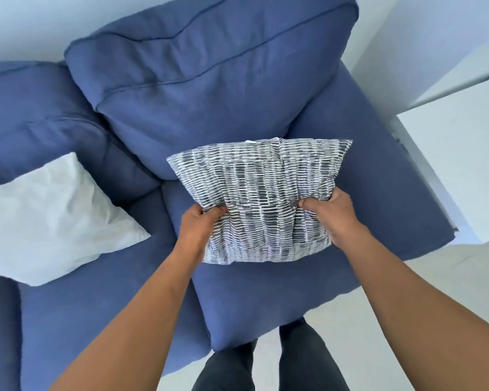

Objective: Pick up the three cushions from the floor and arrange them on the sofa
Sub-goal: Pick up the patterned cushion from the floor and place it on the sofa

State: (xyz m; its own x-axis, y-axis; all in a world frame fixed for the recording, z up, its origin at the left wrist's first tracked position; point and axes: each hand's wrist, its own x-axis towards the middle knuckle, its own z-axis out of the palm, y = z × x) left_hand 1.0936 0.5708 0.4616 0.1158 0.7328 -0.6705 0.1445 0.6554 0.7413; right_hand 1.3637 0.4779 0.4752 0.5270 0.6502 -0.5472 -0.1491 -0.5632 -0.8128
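A grey-and-white patterned cushion (261,193) is held over the right seat of the blue sofa (266,300), close to its back cushion. My left hand (199,228) grips the cushion's near left edge and my right hand (332,214) grips its near right edge. A plain white cushion (54,218) lies on the left seat, leaning toward the left back cushion. A third cushion is not in view.
The sofa's right armrest (378,170) runs beside the patterned cushion. A white side table or cabinet (458,165) stands to the right of the sofa. Pale floor (393,320) and my dark-trousered legs (294,362) show below.
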